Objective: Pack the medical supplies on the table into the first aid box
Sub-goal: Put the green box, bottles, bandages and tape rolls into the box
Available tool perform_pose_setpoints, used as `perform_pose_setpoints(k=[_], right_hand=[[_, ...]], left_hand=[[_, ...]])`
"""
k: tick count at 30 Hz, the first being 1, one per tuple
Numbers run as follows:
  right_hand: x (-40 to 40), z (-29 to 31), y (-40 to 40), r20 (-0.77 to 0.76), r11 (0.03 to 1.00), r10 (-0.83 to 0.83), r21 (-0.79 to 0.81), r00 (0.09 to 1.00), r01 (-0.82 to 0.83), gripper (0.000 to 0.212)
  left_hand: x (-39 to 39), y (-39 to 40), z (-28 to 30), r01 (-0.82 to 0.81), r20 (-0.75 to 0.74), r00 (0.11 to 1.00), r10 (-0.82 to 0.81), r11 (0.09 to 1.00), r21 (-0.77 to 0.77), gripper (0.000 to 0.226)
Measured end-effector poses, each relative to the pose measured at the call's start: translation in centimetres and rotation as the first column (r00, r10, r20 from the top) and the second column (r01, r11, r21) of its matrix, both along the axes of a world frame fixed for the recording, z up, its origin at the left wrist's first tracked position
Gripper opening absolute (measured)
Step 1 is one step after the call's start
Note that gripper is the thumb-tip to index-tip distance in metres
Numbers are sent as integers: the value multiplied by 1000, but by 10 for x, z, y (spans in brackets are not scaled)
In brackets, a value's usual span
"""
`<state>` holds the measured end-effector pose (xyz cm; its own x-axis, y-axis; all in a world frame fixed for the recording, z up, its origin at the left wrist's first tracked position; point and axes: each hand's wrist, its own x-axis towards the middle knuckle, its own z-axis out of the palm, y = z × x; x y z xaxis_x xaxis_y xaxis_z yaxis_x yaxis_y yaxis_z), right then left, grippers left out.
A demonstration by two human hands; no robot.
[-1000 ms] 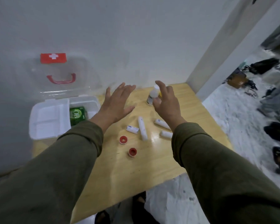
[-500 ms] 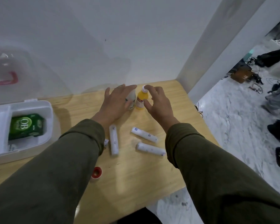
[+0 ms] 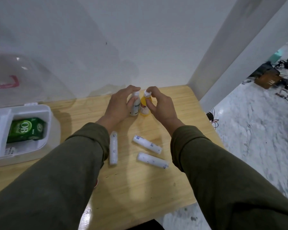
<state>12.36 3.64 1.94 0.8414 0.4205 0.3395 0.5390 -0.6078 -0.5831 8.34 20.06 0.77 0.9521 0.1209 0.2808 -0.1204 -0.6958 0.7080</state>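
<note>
Bottles, white [image 3: 134, 105] in left hand [image 3: 118, 105] and yellow [image 3: 145, 106] in right hand [image 3: 163, 106], fingers closed around each, rolls [image 3: 147, 144] nearby.

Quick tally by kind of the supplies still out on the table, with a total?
Small upright bottles: 2, a white one at the left hand and a yellow one at the right hand
White wrapped gauze rolls lying flat: 3
Total: 5
</note>
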Motion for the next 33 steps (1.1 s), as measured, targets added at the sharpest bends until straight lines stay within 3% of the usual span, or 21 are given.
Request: perform_pose_setpoints(k=[11, 17, 25, 33], right_hand=[[-9, 16, 27, -78, 997, -25, 74, 997, 31, 21], [-29, 49, 62, -51, 993, -37, 112, 998, 43, 18], [-89, 91, 135, 4, 977, -66, 206, 998, 64, 19], [-146, 101, 200, -27, 963, -77, 258, 997, 81, 20]], left_hand=[[-21, 16, 18, -22, -55, 998, 18, 997, -69, 26], [-44, 53, 58, -93, -55, 995, 85, 981, -172, 24], [-102, 136, 104, -78, 13, 997, 79, 991, -107, 22], [-153, 201, 111, -54, -15, 998, 53, 995, -81, 23]])
